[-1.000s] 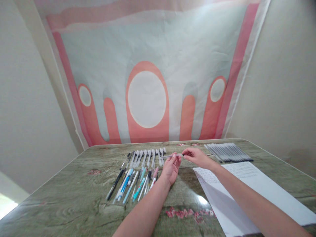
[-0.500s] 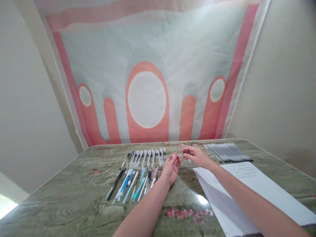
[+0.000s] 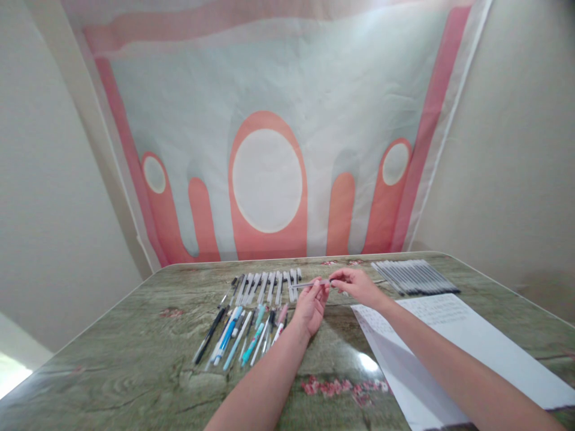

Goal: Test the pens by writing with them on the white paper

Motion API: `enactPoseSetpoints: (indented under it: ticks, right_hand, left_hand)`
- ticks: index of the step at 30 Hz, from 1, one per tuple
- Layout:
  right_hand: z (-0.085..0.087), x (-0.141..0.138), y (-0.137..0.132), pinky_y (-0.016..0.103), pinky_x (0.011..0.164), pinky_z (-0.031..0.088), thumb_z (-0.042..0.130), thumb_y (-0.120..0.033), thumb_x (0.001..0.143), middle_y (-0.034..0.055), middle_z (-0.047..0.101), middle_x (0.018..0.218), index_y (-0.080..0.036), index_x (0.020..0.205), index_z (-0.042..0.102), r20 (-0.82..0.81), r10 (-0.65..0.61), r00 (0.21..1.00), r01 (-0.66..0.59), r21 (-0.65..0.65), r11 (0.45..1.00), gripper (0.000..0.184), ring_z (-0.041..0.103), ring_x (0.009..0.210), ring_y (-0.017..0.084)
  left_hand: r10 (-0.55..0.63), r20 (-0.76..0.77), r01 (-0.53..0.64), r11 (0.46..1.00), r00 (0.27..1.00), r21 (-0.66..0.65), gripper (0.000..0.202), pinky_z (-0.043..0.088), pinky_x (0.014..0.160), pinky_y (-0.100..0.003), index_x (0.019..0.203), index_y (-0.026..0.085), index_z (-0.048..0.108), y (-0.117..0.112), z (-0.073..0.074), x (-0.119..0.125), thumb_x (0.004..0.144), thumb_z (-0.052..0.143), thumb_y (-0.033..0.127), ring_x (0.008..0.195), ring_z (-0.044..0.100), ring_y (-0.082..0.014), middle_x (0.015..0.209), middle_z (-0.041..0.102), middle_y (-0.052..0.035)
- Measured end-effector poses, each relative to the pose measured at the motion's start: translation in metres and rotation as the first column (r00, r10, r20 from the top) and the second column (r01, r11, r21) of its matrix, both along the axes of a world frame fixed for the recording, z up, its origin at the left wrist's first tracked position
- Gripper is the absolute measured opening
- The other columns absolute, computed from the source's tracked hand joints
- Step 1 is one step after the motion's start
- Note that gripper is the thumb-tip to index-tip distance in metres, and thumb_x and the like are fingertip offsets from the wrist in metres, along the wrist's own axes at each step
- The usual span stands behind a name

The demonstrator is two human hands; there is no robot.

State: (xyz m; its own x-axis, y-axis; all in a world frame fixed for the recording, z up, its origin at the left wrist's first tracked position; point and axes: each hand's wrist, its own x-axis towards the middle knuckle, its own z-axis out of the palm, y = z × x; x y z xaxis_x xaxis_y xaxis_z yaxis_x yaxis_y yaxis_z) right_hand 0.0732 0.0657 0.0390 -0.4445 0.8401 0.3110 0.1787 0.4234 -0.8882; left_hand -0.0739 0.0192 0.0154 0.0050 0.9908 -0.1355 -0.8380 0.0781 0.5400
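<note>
My left hand (image 3: 312,308) holds a slim, clear-barrelled pen (image 3: 302,285) between thumb and fingers, just above the table. The pen lies nearly level, with one end sticking out to the left. At its right end, my right hand (image 3: 358,286) pinches a small dark part with thumb and forefinger. Whether that part is a cap or a tip is too small to tell. Beyond and left of my left hand is a row of clear pens (image 3: 260,288) with dark ends. A small pale piece lies on the table beneath my right fingers, partly covered.
Nearer on the left lie mixed coloured pens (image 3: 234,335), some close to my left forearm. Thin dark pen refills (image 3: 415,277) lie side by side at the back right. Sheets of paper (image 3: 489,353) with handwriting lie under my right forearm on the wood-patterned table (image 3: 135,359).
My right hand has shifted slightly left, closing the small gap so its fingertips meet the pen's right end. My left hand and the pen have barely moved.
</note>
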Motion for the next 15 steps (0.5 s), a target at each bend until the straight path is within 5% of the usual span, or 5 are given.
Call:
enactPoseSetpoints:
  ticks: [5, 15]
  right_hand:
    - [0.0017, 0.0000, -0.0023, 0.026, 0.055, 0.047, 0.057, -0.036, 0.072, 0.0041, 0.066, 0.077, -0.016, 0.087, 0.064, 0.074, -0.077, 0.994, 0.070, 0.096, 0.993, 0.026, 0.056, 0.060, 0.013]
    - [-0.0010, -0.0025, -0.0056, 0.024, 0.053, 0.045, 0.055, -0.035, 0.074, 0.0033, 0.065, 0.074, -0.014, 0.089, 0.062, 0.038, -0.067, 0.997, 0.065, 0.058, 0.996, 0.027, 0.054, 0.057, 0.011]
  left_hand:
    - [0.001, -0.005, -0.001, 1.000, 1.000, -0.001, 0.014, 0.051, 0.069, -0.019, 0.088, 0.012, 0.056, -0.0003, 0.0012, 0.0005, 0.074, 0.059, 0.012, 0.069, 0.062, -0.0088, 0.079, 0.064, -0.0058]
    - [0.000, -0.025, 0.000, 1.000, 1.000, 0.031, 0.015, 0.050, 0.069, -0.017, 0.088, 0.011, 0.057, 0.0004, -0.0012, -0.0008, 0.074, 0.060, 0.010, 0.069, 0.062, -0.0082, 0.079, 0.065, -0.0062]
